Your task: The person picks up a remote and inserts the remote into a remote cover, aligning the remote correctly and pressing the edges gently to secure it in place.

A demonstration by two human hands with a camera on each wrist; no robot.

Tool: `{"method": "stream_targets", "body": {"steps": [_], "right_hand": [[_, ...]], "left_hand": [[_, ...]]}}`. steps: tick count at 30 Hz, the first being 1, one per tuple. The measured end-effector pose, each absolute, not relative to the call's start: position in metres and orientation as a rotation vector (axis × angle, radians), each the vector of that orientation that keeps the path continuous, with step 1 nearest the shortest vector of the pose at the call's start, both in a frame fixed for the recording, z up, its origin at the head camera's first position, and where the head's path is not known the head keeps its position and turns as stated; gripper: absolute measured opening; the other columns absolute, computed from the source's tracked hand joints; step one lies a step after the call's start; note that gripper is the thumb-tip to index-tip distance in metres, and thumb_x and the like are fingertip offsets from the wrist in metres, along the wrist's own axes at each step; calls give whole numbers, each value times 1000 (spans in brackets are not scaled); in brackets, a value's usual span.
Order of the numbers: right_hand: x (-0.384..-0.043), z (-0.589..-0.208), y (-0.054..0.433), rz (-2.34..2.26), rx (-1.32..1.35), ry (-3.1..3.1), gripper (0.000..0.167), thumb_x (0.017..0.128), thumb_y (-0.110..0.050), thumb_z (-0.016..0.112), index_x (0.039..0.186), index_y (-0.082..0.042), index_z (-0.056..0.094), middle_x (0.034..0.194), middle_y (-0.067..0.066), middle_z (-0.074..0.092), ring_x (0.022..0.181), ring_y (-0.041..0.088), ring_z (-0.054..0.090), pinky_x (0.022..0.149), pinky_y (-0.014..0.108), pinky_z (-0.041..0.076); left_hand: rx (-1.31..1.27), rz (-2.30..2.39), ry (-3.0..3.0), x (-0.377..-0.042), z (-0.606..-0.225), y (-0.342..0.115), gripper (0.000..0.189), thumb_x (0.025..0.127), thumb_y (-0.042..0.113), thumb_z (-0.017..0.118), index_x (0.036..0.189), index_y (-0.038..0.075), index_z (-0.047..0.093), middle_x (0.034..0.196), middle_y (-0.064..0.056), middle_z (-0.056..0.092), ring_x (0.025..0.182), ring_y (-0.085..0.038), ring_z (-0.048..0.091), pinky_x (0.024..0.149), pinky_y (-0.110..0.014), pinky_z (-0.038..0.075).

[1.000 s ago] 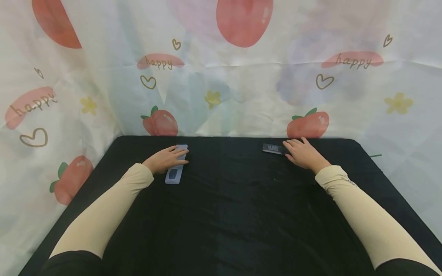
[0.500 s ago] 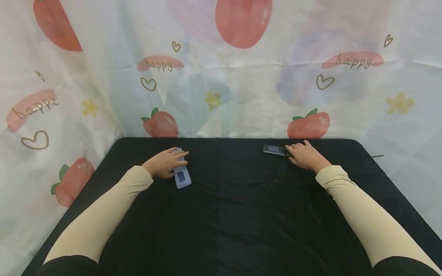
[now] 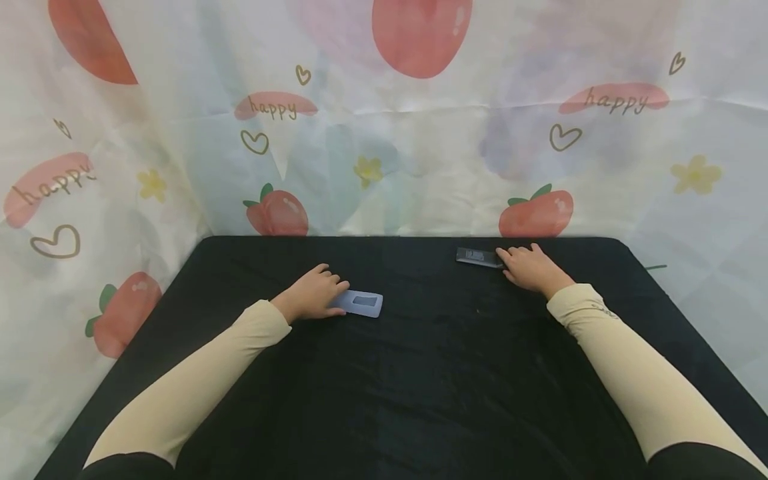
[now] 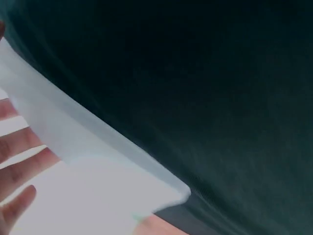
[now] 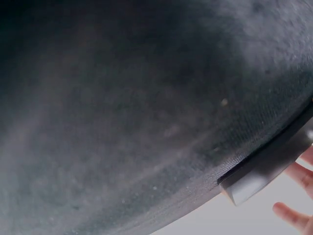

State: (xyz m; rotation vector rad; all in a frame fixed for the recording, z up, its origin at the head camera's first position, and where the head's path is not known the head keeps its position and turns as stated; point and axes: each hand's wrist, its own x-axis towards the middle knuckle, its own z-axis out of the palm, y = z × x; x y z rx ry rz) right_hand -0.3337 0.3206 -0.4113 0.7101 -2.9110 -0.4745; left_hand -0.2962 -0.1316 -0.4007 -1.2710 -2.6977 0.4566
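Observation:
My left hand [image 3: 313, 294] grips one end of a pale blue remote control [image 3: 363, 303] with a dark grey window near its far end, which points right. In the left wrist view, the remote's pale side [image 4: 88, 129] runs diagonally, with fingers [image 4: 22, 142] behind its lower edge. Near the back right of the table, my right hand [image 3: 531, 268] holds the right end of a dark, flat, rectangular object [image 3: 477, 257] with a small greyish panel; its kind is unclear. In the right wrist view, this object's shiny side [image 5: 274, 161] lies close to the cloth, partly out of frame.
Black cloth covers the table [image 3: 414, 387]. A pale curtain [image 3: 420, 147] printed with fruit, hearts and "happy" hangs behind the table's back edge and along its left side.
My left hand has moved to the right and slightly nearer, turning the remote from lengthwise to nearly crosswise. My right hand has shifted slightly right, fingers drawn to the dark object's end.

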Motion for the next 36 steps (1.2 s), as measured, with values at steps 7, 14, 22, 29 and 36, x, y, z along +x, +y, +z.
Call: {"method": "stream_targets", "body": {"steps": [7, 14, 22, 29, 36], "right_hand": [[-337, -410, 323, -449, 747, -2818, 50, 84, -22, 68, 123, 6, 53, 103, 22, 62, 96, 37, 61, 85, 57, 44], [-339, -411, 324, -495, 772, -2637, 53, 75, -27, 77, 110, 7, 57, 95, 20, 60, 90, 36, 58, 85, 56, 42], [-342, -411, 325, -466, 842, -2328, 53, 64, -28, 83, 99, 5, 58, 91, 20, 56, 84, 35, 55, 83, 55, 40], [-342, -406, 318, -414, 922, -2072, 59, 63, -27, 83, 107, 6, 60, 96, 20, 58, 85, 34, 55, 84, 54, 41], [-340, -404, 311, -291, 1041, -1844, 42, 96, -32, 48, 110, 6, 61, 95, 20, 60, 83, 34, 56, 80, 53, 42]], "left_hand": [[-1206, 493, -2819, -291, -405, -124, 52, 85, 54, 59, 119, 14, 56, 106, -6, 64, 97, -21, 62, 95, -41, 43], [-1236, 418, -2841, -294, -408, -128, 54, 85, 52, 60, 123, 14, 52, 113, -7, 59, 102, -22, 59, 97, -42, 42], [-1309, 407, -2732, -291, -410, -127, 46, 86, 47, 61, 113, 11, 53, 105, -5, 62, 97, -20, 60, 95, -39, 43], [-1326, 414, -2518, -290, -413, -126, 40, 87, 47, 60, 106, 12, 54, 96, -3, 63, 89, -19, 62, 94, -38, 44], [-1268, 348, -2295, -289, -412, -121, 40, 83, 47, 66, 98, 11, 55, 88, -3, 64, 80, -20, 62, 90, -39, 46]]}}
